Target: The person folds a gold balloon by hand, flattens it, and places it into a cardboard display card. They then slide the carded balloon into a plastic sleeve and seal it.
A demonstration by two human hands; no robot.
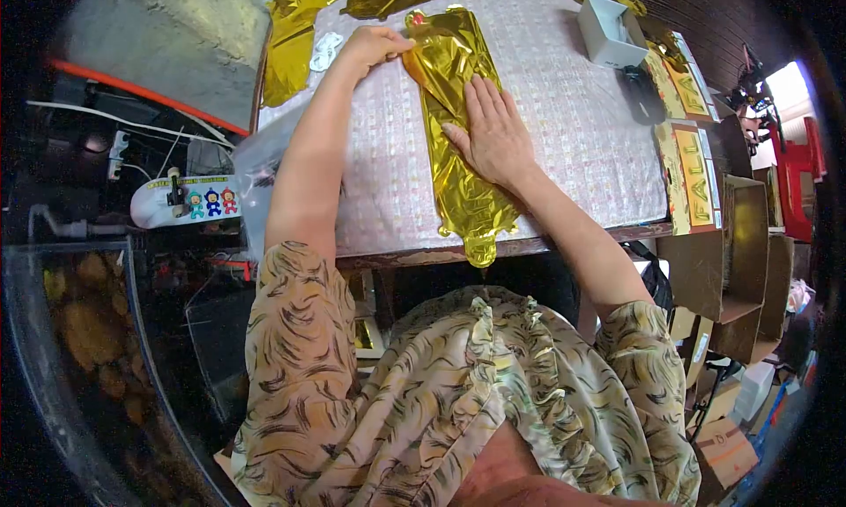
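Note:
A long, flat piece of shiny gold foil [449, 154] lies lengthwise on the cloth-covered table, its tabbed lower end hanging past the front edge. A small red spot shows near its top. My left hand [377, 48] pinches the foil's upper left edge between thumb and fingers. Lower down, my right hand [498, 137] rests flat on the right side of the foil, fingers stretched out and thumb apart.
More gold foil [291, 57] lies along the table's left and back edges, near a white bundle [326, 51]. At the right are a white open box [610, 33], a dark object [643, 95] and printed packages [693, 179]. Cardboard boxes [745, 251] stand beyond.

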